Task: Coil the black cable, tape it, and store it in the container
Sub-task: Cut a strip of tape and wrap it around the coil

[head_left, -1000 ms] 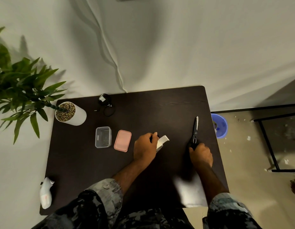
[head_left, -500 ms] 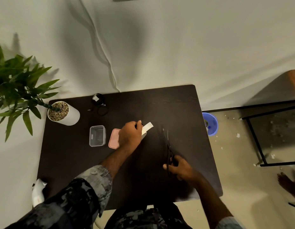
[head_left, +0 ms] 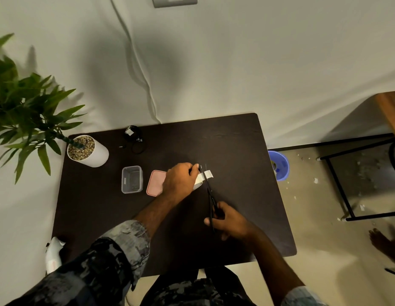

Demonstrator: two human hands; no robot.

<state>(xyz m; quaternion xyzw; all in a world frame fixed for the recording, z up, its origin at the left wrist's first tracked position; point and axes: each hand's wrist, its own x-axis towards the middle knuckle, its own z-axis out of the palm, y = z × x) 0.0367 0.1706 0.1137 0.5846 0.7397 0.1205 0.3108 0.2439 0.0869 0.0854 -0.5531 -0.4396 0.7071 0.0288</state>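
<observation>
My left hand (head_left: pixel 181 181) grips a white tape roll (head_left: pixel 198 181) at mid-table, with a short free strip of tape (head_left: pixel 208 174) sticking out to the right. My right hand (head_left: pixel 229 220) holds black scissors (head_left: pixel 208 191), whose blades reach up across that strip. The coiled black cable (head_left: pixel 133 135) lies at the table's far edge, untouched. A clear container (head_left: pixel 132 179) stands open left of my left hand, and its pink lid (head_left: pixel 155 183) lies beside it, partly hidden under my wrist.
A white pot with a green plant (head_left: pixel 88 151) stands at the dark table's (head_left: pixel 247 151) far left corner. A white object (head_left: pixel 52 255) rests at the near left edge. A blue bin (head_left: pixel 279 165) and a black metal frame (head_left: pixel 338 184) stand on the floor to the right.
My right hand picked the scissors up from the right side of the table and brought them left to the tape strip. My left hand stayed on the tape roll.
</observation>
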